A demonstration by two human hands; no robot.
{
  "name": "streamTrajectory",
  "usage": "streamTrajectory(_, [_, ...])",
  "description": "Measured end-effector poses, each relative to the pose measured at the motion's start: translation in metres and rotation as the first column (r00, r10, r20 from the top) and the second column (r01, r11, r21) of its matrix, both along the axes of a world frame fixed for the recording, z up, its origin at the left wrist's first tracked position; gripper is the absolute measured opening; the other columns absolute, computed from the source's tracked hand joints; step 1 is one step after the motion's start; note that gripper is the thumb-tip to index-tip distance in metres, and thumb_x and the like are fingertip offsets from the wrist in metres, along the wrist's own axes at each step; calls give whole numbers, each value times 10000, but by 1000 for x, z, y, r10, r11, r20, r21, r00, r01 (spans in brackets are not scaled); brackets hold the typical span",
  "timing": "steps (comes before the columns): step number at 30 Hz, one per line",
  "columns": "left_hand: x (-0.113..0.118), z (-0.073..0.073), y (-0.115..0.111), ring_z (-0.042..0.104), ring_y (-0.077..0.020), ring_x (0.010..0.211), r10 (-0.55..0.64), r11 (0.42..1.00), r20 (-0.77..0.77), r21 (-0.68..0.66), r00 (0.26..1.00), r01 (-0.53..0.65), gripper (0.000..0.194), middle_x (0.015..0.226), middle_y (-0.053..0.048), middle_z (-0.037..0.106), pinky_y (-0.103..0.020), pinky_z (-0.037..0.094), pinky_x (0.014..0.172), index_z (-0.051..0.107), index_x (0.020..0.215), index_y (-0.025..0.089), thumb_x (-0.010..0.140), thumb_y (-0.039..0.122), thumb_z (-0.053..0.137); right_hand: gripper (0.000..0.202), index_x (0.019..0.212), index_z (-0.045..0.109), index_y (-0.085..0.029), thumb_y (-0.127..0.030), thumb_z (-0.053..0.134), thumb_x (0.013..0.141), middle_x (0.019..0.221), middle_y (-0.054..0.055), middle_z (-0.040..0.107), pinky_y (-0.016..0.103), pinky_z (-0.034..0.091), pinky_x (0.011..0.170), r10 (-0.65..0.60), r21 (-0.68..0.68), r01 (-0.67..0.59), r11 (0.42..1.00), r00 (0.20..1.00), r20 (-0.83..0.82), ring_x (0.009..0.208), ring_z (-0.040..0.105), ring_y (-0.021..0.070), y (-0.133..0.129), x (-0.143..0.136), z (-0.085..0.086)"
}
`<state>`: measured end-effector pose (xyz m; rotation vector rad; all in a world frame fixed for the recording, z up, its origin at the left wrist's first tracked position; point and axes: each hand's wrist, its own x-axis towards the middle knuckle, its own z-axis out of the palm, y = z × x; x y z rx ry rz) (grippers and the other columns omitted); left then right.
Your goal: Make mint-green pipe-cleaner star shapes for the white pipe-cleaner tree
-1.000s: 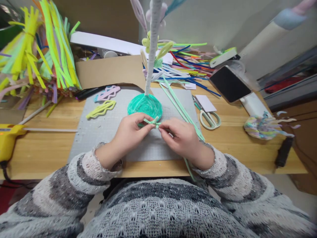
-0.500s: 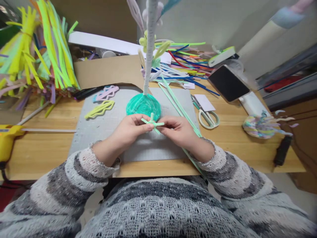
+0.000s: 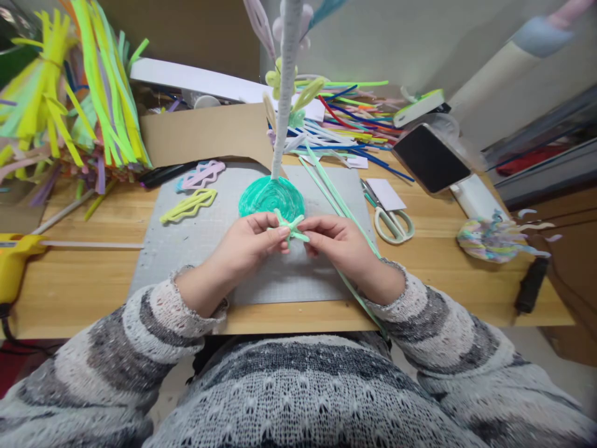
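Note:
Between my hands is a small light-green pipe-cleaner piece point(image 3: 293, 229) with several short arms. My left hand point(image 3: 254, 239) pinches it from the left, thumb on top. From the right, my right hand point(image 3: 336, 242) has thumb and forefinger closed on one of its arms. Just behind the fingers stands a green coiled round base point(image 3: 270, 194) with a white wrapped stem point(image 3: 282, 106) rising from it, carrying pastel loops and flowers. Long light-green pipe cleaners point(image 3: 338, 202) run beneath my right forearm.
A grey mat point(image 3: 186, 249) lies under the work, with yellow point(image 3: 189, 206) and pink-purple point(image 3: 203, 175) zigzag pieces. Scissors point(image 3: 394, 224) and a phone point(image 3: 431, 157) are right; a yellow glue gun point(image 3: 16, 261) and pipe-cleaner bundles point(image 3: 51, 87) left.
The light-green piece has turned between my fingers, and its arms point differently. My right fingers have shifted slightly on it. The stem appears a little further right.

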<state>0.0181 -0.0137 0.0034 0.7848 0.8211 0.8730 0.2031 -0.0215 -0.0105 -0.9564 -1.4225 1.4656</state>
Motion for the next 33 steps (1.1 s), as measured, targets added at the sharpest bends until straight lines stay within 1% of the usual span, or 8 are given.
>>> streamTrajectory(5, [3,1,-1,597,-71,573,3,994,109,-108,994,9,243,625,26,624,-208,537,626,624,706,133,627,228,833,145,845,683,-217,-341,720,780,857,2,643,228,473,525,-79,30,82,996,993,-86,634,564,85,-5,-10,0])
streamTrajectory(8, [3,-2,-3,624,-75,613,7,990,148,-138,989,14,230,682,6,661,-208,549,671,636,755,132,651,223,820,144,844,679,-226,-325,745,763,813,-8,649,264,509,656,-140,49,147,988,983,-121,717,593,107,-10,-17,0])
streamTrajectory(11, [2,-3,-4,649,-104,665,-35,989,140,-140,990,54,240,740,-8,679,-251,550,707,615,791,152,670,236,805,148,800,669,-219,-334,752,756,757,-19,643,275,502,665,-187,37,192,981,975,-121,689,588,109,-12,-20,-1])
streamTrajectory(14, [1,-3,-5,630,-111,708,-43,999,28,25,999,42,234,771,9,653,-268,517,736,608,810,173,683,241,793,162,769,660,-212,-356,735,771,709,-26,622,277,485,641,-191,40,194,980,980,-63,658,571,111,-12,-18,0])
streamTrajectory(18, [-1,0,-3,577,-108,738,63,950,-170,312,983,-7,200,791,13,629,-255,460,748,642,806,171,685,240,784,152,752,659,-209,-346,716,789,736,-6,630,297,473,676,-202,145,194,970,979,40,706,573,129,-10,-14,1])
streamTrajectory(22, [-3,2,-2,571,-132,724,41,926,-294,371,955,75,155,757,-8,637,-271,444,723,651,766,158,713,267,747,120,770,669,-201,-309,678,822,750,11,634,307,457,683,-190,262,142,954,968,164,727,579,142,-10,-10,3])
streamTrajectory(26, [-5,1,-1,578,-151,727,100,878,-414,464,905,116,103,750,-21,660,-280,439,717,671,749,168,726,250,728,103,784,671,-195,-284,664,836,747,16,636,307,448,684,-200,344,108,933,949,243,729,581,144,-11,-8,4])
streamTrajectory(33, [-6,-1,0,572,-154,743,131,826,-396,551,909,121,68,743,-16,639,-280,431,738,649,729,174,768,218,683,115,814,662,-197,-309,689,816,795,19,650,296,470,696,-166,230,129,965,975,151,759,594,141,-10,-11,-2])
